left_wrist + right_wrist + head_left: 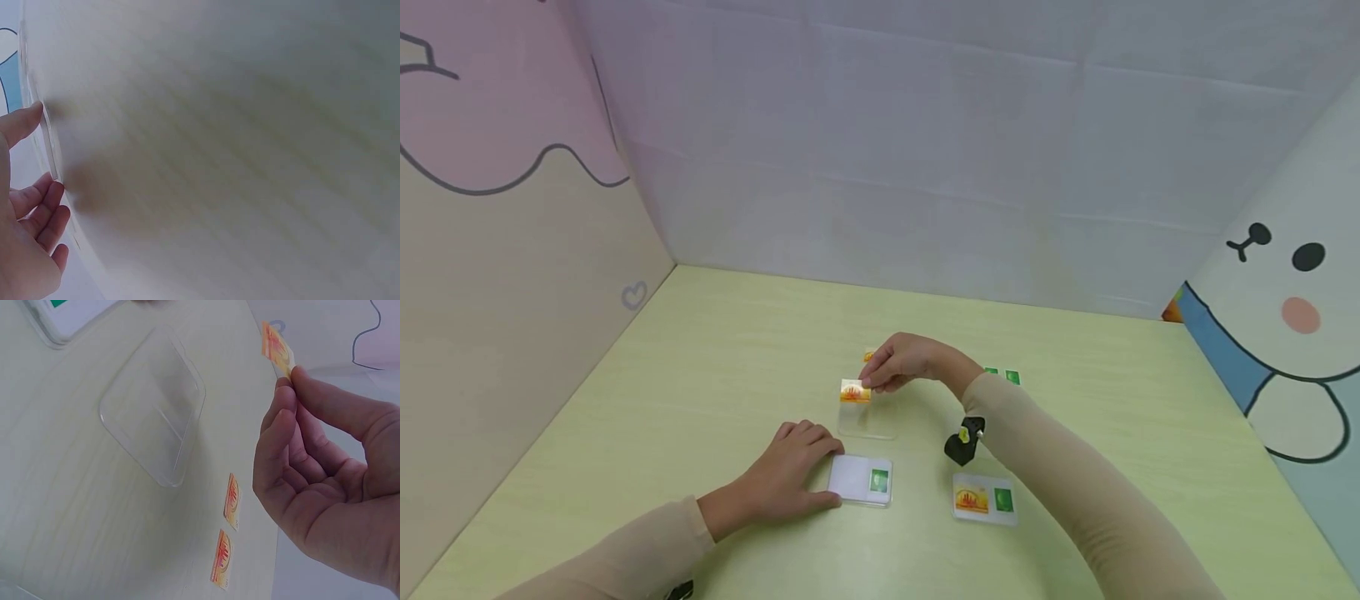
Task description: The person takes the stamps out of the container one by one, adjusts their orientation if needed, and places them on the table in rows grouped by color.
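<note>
My right hand (904, 362) pinches a small orange-and-yellow picture sticker (855, 392) between thumb and fingertips, held up above a clear plastic lid (153, 412) on the table. The right wrist view shows the sticker standing out past the fingertips, its far edge free. On the table, my left hand (790, 475) holds a flat white case (852, 478) at its left end, thumb on the near edge and fingers at the far one. A green sticker (879, 480) sits on the right part of that case.
A second white case (967, 481), bearing one orange and one green sticker, lies to the right near my right forearm. Two orange stickers (231, 501) lie beyond the lid. Loose green stickers (1012, 377) lie behind the right wrist. Fabric walls (887, 167) enclose the table.
</note>
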Demonstrator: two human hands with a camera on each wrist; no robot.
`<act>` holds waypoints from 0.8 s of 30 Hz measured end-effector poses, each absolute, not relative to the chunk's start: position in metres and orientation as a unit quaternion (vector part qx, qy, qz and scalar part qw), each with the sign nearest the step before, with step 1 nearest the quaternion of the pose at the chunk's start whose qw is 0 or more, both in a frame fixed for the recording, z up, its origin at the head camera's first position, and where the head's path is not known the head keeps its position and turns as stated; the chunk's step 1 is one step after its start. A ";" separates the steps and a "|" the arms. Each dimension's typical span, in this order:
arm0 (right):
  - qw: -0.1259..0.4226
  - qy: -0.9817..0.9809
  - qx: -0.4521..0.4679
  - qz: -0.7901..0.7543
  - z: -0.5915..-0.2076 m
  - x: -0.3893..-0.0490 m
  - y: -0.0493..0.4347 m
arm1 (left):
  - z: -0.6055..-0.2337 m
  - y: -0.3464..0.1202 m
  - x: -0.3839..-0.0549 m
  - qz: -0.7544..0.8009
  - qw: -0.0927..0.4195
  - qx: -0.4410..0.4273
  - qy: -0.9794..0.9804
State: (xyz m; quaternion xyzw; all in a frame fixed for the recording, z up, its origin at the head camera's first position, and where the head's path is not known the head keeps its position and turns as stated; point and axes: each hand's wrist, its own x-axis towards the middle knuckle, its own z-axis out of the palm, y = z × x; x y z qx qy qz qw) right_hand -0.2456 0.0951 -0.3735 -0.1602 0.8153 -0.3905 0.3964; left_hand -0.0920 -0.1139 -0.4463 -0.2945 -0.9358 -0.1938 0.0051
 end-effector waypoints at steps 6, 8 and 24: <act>0.395 0.813 -0.155 -0.398 -0.374 -0.247 0.095 | -0.446 -0.114 -0.090 -0.197 0.002 -0.289 -0.937; 0.396 0.811 -0.152 -0.403 -0.375 -0.247 0.094 | -0.446 -0.114 -0.090 -0.197 0.000 -0.288 -0.937; 0.400 0.810 -0.152 -0.402 -0.374 -0.250 0.090 | -0.444 -0.112 -0.087 -0.200 0.001 -0.286 -0.937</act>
